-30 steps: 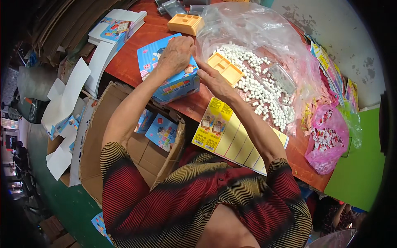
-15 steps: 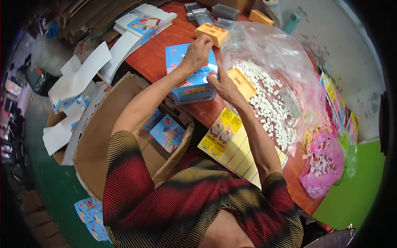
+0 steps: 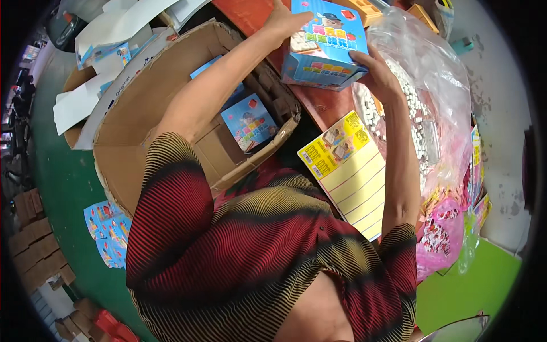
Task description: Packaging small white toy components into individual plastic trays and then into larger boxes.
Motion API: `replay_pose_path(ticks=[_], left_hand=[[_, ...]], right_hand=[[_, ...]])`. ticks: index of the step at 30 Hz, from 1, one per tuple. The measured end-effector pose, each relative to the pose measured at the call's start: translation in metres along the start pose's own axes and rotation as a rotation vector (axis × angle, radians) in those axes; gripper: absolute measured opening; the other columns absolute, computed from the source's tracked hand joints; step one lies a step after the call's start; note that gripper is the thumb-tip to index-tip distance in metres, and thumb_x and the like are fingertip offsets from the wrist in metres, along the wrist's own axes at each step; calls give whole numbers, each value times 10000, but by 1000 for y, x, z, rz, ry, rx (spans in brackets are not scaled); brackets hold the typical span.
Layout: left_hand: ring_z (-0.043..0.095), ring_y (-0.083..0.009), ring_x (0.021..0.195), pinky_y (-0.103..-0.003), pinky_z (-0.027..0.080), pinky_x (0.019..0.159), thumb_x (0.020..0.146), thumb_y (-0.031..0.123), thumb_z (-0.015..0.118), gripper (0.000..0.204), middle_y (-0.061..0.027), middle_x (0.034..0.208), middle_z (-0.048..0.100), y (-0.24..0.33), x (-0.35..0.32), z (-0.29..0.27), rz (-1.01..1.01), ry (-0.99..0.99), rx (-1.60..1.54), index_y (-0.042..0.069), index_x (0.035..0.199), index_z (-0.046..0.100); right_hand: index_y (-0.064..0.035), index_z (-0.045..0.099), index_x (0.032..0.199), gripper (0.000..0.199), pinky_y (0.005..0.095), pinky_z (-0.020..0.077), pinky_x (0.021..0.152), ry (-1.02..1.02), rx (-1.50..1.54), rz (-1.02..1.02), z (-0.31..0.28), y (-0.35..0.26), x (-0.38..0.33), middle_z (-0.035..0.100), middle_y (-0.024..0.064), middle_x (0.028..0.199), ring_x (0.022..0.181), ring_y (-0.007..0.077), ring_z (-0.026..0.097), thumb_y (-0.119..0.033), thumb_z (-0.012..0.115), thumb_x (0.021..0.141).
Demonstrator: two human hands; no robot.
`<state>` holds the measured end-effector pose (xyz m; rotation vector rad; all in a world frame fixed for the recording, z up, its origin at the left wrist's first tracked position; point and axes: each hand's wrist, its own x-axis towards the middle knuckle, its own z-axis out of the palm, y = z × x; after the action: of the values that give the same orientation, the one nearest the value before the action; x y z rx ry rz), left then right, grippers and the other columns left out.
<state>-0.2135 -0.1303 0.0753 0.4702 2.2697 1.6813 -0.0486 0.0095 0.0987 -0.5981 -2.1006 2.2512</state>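
A blue printed cardboard box [image 3: 327, 69] with a closed top stands at the upper middle, on the red table. My right hand [image 3: 380, 73] grips its right side, thumb across the near top corner. At its far left edge is my left hand [image 3: 285, 24], thumb stretched over the top and fingers spread apart. Its fingertips are partly cut off by the picture's upper edge. Behind the box sits an orange plastic tray [image 3: 366, 11]. A yellow printed card sheet [image 3: 348, 171] lies nearer to me, by my right forearm.
An open brown carton [image 3: 134, 122] with blue printed boxes [image 3: 249, 122] inside stands at left. Small white pieces [image 3: 419, 108] lie on clear plastic [image 3: 441, 62] at right. A pink bag [image 3: 439, 236] hangs near the table's right edge. Blue printed sheets [image 3: 108, 233] lie on the green floor.
My view has shifted. The blue box has moved to the right relative to the carton, with my right hand on it. My left hand has gone from its top to its left edge, fingers spreading.
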Motion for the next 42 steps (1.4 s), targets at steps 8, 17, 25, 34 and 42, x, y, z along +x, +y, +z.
replay_pose_path(ticks=[8,17,25,34,42], left_hand=[[575,-158,804,-276,462,688,757,274,528,341,-100,925,582,-9,-46,-29,-164,-307,-566,-3,955,536],[578,-155,720,-273,486,641,770,234,535,313,-81,877,572,-24,-112,-143,-80,-5,-813,-13,959,502],[579,-140,609,-280,472,427,719,384,543,388,-34,800,590,-163,-171,-160,-540,244,-844,99,980,498],[565,-193,723,-319,488,581,728,376,549,465,-102,945,551,-190,-135,-172,-561,272,-911,74,1069,452],[361,-449,1034,-546,322,810,700,308,570,747,-206,1222,315,-229,-72,-156,-697,333,-492,74,1275,154]], right_hand=[[-37,372,1165,473,297,442,745,-48,44,-27,29,-7,-15,513,58,993,865,131,516,-168,541,744],[-67,360,1199,601,287,332,862,-293,-143,-296,130,-34,-21,488,92,1067,975,169,456,-137,600,652],[-48,318,1226,668,277,356,829,-352,-36,152,202,92,20,517,107,1023,936,170,477,-60,591,617],[64,108,1261,871,310,297,907,-365,-223,125,221,68,60,345,204,1208,1108,260,355,-245,636,642],[9,136,1270,766,350,285,922,-204,-506,-131,201,114,32,283,260,1236,1157,313,303,-204,607,704]])
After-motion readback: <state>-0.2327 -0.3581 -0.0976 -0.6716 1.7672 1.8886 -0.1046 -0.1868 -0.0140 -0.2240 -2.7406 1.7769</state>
